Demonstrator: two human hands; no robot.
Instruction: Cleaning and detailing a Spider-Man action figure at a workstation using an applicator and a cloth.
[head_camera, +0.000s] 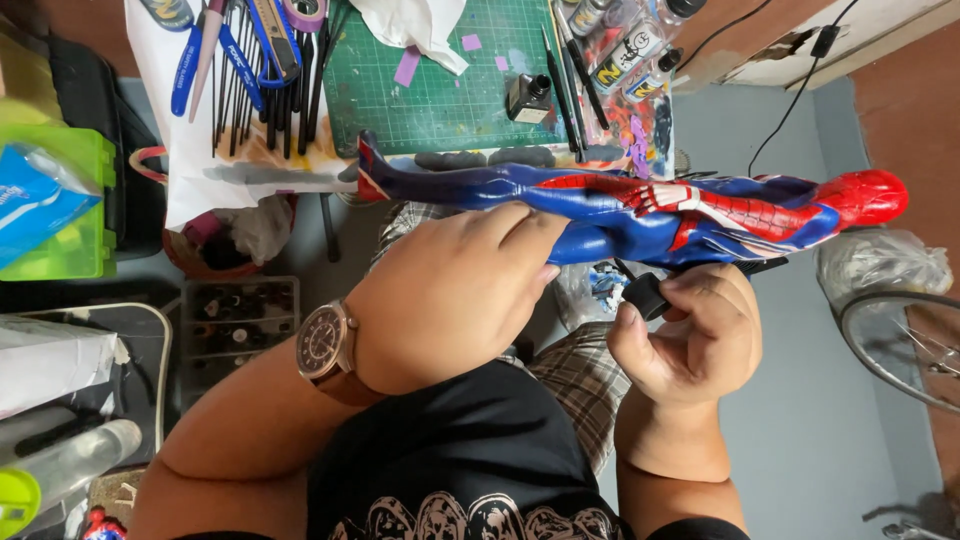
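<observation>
A red and blue superhero figure (650, 205) lies level above my lap, its feet to the left and its red head to the right. My left hand (450, 290), with a brown wristwatch, is closed around the figure's blue legs. Just under the figure's torso, my right hand (695, 335) grips a small black cylindrical object (645, 296) between thumb and fingers. Whether that black object touches the figure is hidden by my fingers.
A green cutting mat (440, 95) with purple scraps and a black ink bottle (527, 98) lies ahead. Brushes and tools (255, 75) rest on white paper to its left, paint bottles (625, 50) to its right. Green box (70, 210) left; a wheel (900, 340) right.
</observation>
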